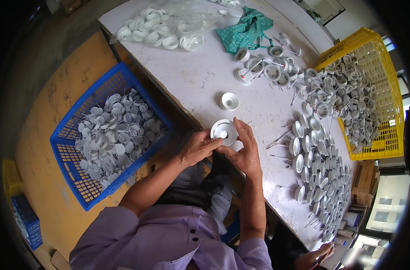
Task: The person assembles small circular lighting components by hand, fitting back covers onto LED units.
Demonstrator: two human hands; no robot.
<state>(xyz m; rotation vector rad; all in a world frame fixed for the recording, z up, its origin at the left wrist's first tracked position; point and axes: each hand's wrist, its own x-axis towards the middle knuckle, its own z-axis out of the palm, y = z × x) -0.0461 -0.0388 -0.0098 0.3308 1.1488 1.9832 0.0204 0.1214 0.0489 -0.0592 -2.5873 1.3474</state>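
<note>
While the left hand (198, 147) and right hand (247, 155) pinch the cup (228, 127) between fingers (244, 129) at the bench (187, 76), probably to steady it, another cup (229, 101) stands just beyond, seemingly for easy reach.

A scuffed white tabletop (182, 72) ran from the upper left to the lower right. A stained yellow-brown surface (43, 117) spread across the left, grey floor (56, 54) above it. Bright windows (387, 207) glowed at lower right.
</note>
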